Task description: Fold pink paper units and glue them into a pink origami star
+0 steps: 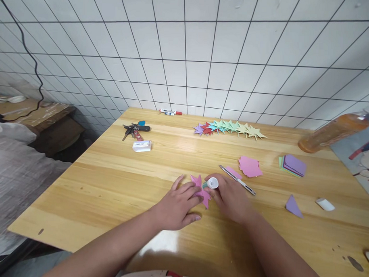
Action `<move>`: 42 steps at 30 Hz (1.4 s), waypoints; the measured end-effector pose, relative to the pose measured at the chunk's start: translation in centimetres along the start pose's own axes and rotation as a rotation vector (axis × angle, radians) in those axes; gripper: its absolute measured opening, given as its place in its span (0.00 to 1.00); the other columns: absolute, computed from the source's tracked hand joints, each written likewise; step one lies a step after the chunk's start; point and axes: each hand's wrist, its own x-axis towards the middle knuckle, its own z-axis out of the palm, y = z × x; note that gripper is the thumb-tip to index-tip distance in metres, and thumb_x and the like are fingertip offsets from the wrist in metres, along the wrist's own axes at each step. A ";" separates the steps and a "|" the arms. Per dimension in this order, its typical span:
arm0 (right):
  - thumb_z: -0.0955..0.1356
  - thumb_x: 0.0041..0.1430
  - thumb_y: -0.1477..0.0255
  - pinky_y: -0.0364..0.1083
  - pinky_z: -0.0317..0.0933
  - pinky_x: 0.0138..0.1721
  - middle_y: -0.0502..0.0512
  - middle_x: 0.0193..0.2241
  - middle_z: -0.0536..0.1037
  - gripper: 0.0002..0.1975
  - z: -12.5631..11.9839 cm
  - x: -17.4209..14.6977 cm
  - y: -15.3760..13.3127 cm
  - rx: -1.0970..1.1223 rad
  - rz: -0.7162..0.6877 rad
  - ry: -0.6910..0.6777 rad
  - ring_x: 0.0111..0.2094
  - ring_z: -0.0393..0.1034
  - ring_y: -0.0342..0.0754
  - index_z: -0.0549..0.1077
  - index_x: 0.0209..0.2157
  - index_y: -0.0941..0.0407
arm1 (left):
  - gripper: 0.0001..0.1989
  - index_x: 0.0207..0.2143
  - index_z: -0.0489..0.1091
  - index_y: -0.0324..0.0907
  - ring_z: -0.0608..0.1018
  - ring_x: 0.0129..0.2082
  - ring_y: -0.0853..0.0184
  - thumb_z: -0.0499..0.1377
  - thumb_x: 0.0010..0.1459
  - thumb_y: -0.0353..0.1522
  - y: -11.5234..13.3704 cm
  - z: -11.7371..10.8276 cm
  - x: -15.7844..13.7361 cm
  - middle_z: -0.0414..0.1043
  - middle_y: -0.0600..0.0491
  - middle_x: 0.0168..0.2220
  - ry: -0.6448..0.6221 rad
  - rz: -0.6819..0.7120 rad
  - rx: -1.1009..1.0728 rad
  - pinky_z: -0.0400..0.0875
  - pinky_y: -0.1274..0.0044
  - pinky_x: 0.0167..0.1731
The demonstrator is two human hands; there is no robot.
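My left hand (pixel 180 205) lies over a pink cut-paper leaf (pixel 206 197) with its fingers spread, pressing the paper to the table. In my right hand (pixel 232 196) is a glue stick (pixel 212 183), tilted, its round white end facing up and its other end down at the pink paper. Part of the leaf is hidden under my left fingers. Just beyond my right hand lies a utility knife (pixel 237 180), beside a small pink paper strip (pixel 233 172) and a pink jagged-edged paper piece (pixel 250 166).
Across the back of the wooden table (pixel 104 180) runs a row of coloured paper leaves (pixel 230 127). Markers (pixel 171 112), keys (pixel 136 128) and a white box (pixel 142 146) sit left. Rightward are coloured paper sheets (pixel 294 165), a purple triangle (pixel 294 206), an eraser-like white piece (pixel 325 204) and a bottle (pixel 333 131).
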 end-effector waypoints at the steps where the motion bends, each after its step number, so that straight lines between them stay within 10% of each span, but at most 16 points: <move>1: 0.58 0.63 0.64 0.45 0.58 0.34 0.54 0.36 0.74 0.12 0.2 0.0 -0.1 0.012 -0.003 -0.020 0.36 0.69 0.49 0.64 0.42 0.55 | 0.20 0.46 0.67 0.45 0.63 0.54 0.59 0.50 0.57 0.46 0.0 0.0 0.0 0.66 0.49 0.51 -0.001 -0.003 -0.002 0.32 0.59 0.59; 24: 0.57 0.63 0.63 0.45 0.58 0.34 0.55 0.33 0.74 0.12 1.8 -0.1 0.1 0.049 0.070 -0.047 0.34 0.69 0.49 0.65 0.38 0.55 | 0.16 0.45 0.69 0.50 0.59 0.55 0.57 0.52 0.58 0.44 -0.2 0.7 -0.1 0.64 0.51 0.52 0.064 -0.040 0.063 0.41 0.59 0.57; 42: 0.58 0.62 0.63 0.46 0.59 0.34 0.54 0.32 0.74 0.13 1.9 -0.1 0.1 0.227 0.148 0.207 0.33 0.69 0.49 0.66 0.40 0.55 | 0.20 0.50 0.66 0.54 0.54 0.59 0.53 0.50 0.57 0.47 0.1 -0.2 -0.8 0.59 0.49 0.56 -0.023 -0.100 0.035 0.39 0.54 0.56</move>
